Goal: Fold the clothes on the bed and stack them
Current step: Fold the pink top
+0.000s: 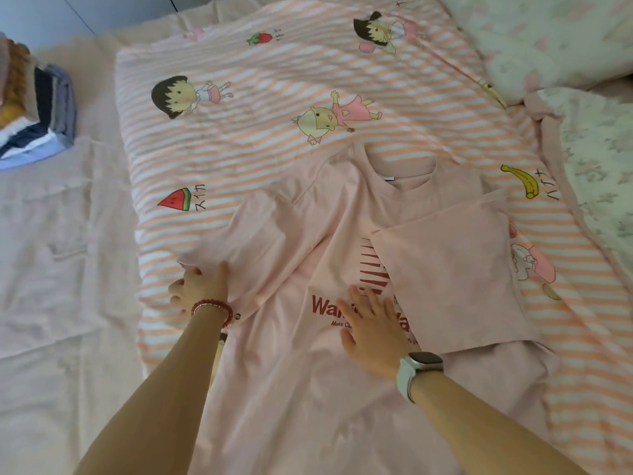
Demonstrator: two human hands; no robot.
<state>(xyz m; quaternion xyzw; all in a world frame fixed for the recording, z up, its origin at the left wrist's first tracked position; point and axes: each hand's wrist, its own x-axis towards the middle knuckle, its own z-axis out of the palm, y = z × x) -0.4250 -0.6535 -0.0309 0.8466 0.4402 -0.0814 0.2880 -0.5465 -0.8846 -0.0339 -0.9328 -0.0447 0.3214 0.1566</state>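
A: Surface?
B: Bed (51,269), striped cartoon duvet (274,80); folded stack (41,111) far left of it.
A: Shirt?
B: Pink T-shirt (291,389) on duvet, print "Make Cu…". Left hand (202,286) fingers grip the sleeve; right hand (373,330) flat, fingers spread.

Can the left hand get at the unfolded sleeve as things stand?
Likely yes: the left hand already sits at the hem of the unfolded sleeve, its fingers curled around the cloth edge. Nothing lies on that sleeve; the right hand rests flat on the T-shirt chest.

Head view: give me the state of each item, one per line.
pink T-shirt: face up, right side folded in, left sleeve not yet
left hand: grips the left sleeve edge
right hand: flat on the chest print
stack of folded clothes: far left, untouched
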